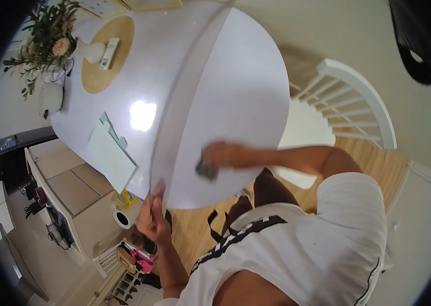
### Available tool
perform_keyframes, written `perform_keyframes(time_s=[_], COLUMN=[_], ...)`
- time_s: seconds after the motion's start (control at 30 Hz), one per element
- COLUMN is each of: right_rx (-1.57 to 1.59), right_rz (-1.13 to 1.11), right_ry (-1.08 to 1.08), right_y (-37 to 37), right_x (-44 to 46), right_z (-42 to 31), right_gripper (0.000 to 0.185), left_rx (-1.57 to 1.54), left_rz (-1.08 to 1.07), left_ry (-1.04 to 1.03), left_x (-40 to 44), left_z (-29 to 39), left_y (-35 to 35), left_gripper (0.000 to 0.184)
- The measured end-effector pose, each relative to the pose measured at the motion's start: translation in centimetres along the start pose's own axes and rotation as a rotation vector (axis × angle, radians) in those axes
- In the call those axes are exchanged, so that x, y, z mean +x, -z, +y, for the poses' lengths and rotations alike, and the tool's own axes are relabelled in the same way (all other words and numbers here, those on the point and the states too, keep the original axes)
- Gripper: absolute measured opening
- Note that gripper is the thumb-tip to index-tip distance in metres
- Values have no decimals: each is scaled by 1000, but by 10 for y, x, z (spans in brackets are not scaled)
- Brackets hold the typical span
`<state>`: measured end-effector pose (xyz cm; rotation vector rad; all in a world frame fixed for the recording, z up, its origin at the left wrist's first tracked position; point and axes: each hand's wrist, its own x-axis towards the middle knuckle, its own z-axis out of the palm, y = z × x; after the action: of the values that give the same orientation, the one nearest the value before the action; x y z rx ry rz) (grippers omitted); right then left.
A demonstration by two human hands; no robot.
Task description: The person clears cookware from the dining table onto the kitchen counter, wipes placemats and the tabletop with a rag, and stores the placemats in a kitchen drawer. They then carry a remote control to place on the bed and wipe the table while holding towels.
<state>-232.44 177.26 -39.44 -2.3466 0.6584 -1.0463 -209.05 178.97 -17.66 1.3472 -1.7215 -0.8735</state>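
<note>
A clear, flexible sheet (179, 97) lies over the white table (246, 66), with its lifted edge running from the far side down to the near side. My left hand (153, 219) pinches that edge at the near rim of the table. My right hand (225, 155), blurred by motion, is closed around a dark grey cloth (206, 171) on the bare tabletop, right of the lifted sheet. Left of the sheet, light green papers (112, 155) lie near the table edge.
A round woven mat (122, 31) at the back left holds a white vase (91, 52) and a white remote (109, 53). Flowers (60, 47) stand beside it. A white chair (363, 92) stands at the right. Kitchen cabinets (70, 178) are at the left.
</note>
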Motion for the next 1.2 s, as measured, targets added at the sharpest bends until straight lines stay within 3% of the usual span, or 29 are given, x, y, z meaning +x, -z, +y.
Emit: perform_keyframes(time_s=[0.1,0.13,0.2,0.23,0.3,0.33,0.37,0.4,0.43,0.47,0.53,0.57,0.63,0.67,0.73,0.87,0.93,1.07,1.13,1.2], right_rx=[-259,-645,-824,-831,-565,-390,-611,-453,-301,-199,-175,-114,-167,-361,-600,-467,-579,-726,-687,-771], right_rz=[82,212,357,350,64,206,25,-189,-47,-164,213,591,882,813,391,-220,-220,13,143,155], right_ry=[-385,-506,-575,-580,-516,-443,-634,-752,-458,-508,-680,-775,-1024,-893,-613,-231,-200,-564,-633,-678], right_y=[118,152,175,165,130,80,38,-2,-1,16,35,62,98,118,106,67,73,113,118,119], right_x=[-21,-33,-69,-72,-75,-84,-77,-89,-105,-102,-115,-100,-77,-55,-36,27,60,165,211,248], right_z=[66,71,80,65,22,-3,-57,-82,-122,-145,-139,-140,-123,-114,-62,5,78,221,280,309], right_gripper=[38,35,39,39,35,31,29,26,25,25,33,39,40,38,33,36,38,38,38,39], left_rx=[179,168,232,102,44,-4,-37,-69,-75,-80,-67,-20,73,111,201,424,450,509,515,179], left_rz=[-107,-111,-153,-223,-245,-262,-274,-286,-320,-349,-394,-422,-461,-471,-495,-689,-688,-744,-738,-675], left_ry=[-85,-90,-108,-4,-19,-20,6,33,-37,-109,-316,-366,-418,-423,-442,-448,-465,-492,-515,-244], left_x=[-6,-6,-12,-14,-17,-20,-26,-31,-37,-43,-60,-69,-88,-91,-87,-76,-75,-66,-50,-41], left_z=[4,6,8,5,-1,-3,-7,-10,-22,-35,-71,-84,-105,-111,-111,-105,-105,-94,-93,-98], left_y=[-17,-25,-34,-34,-42,-47,-50,-54,-61,-72,-94,-106,-128,-137,-144,-137,-133,-130,-130,-135], left_gripper=[25,25,30,37,38,39,40,41,44,48,52,53,51,48,45,40,40,46,44,40])
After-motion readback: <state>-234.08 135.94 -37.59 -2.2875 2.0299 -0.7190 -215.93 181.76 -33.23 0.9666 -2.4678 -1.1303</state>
